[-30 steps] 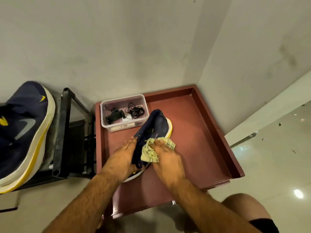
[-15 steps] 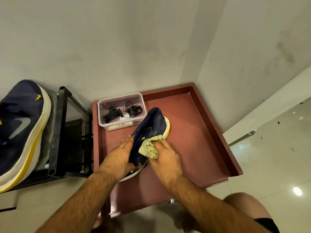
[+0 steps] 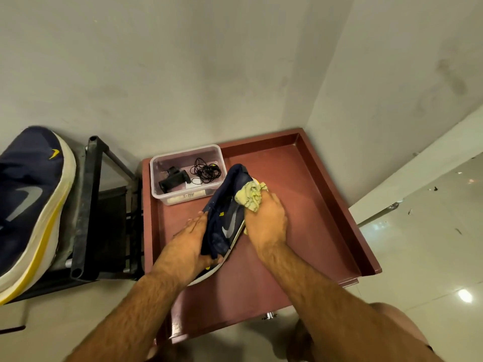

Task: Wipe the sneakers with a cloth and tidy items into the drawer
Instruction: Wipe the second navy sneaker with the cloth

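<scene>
A navy sneaker (image 3: 226, 218) with a grey swoosh and a white and yellow sole lies tilted on its side in the open red-brown drawer (image 3: 337, 205). My left hand (image 3: 192, 240) grips its heel end from the left. My right hand (image 3: 266, 220) holds a crumpled yellow-green cloth (image 3: 249, 195) and presses it against the upper near the toe. A second navy sneaker (image 3: 28, 205) rests on a black metal rack at the far left.
A clear plastic box (image 3: 187, 176) in the drawer's back left corner holds a black gadget and a coiled black cable. The black rack (image 3: 88, 210) stands left of the drawer. Grey walls close the corner behind. Glossy tiled floor lies to the right.
My right hand has slid the cloth along the sneaker's upper toward the toe, uncovering the grey swoosh. My left hand stays on the heel end.
</scene>
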